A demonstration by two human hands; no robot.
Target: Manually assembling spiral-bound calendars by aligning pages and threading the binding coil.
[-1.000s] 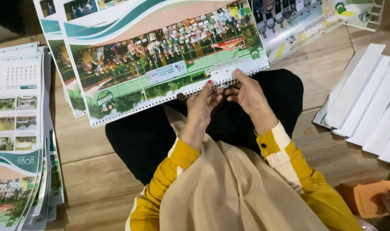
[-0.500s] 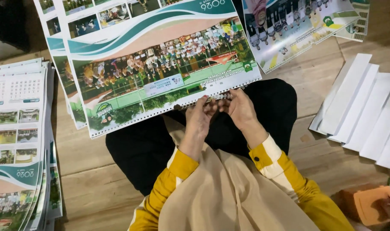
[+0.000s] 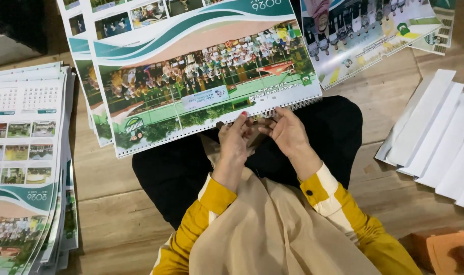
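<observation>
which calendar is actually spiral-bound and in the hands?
The centre calendar, resting against the lap: wire coil along its near edge, pinched by left hand and right hand. The left stack lies untouched.

a second ago the right hand (image 3: 290,135) was raised over the wire spiral binding (image 3: 273,113) of the wall calendar (image 3: 201,76), fingers spread; it has since dropped level with the left hand (image 3: 235,138). both hands now sit close together at the binding's edge, fingertips nearly meeting. the calendar has slid a little toward the lap and sits lower in view.
</observation>
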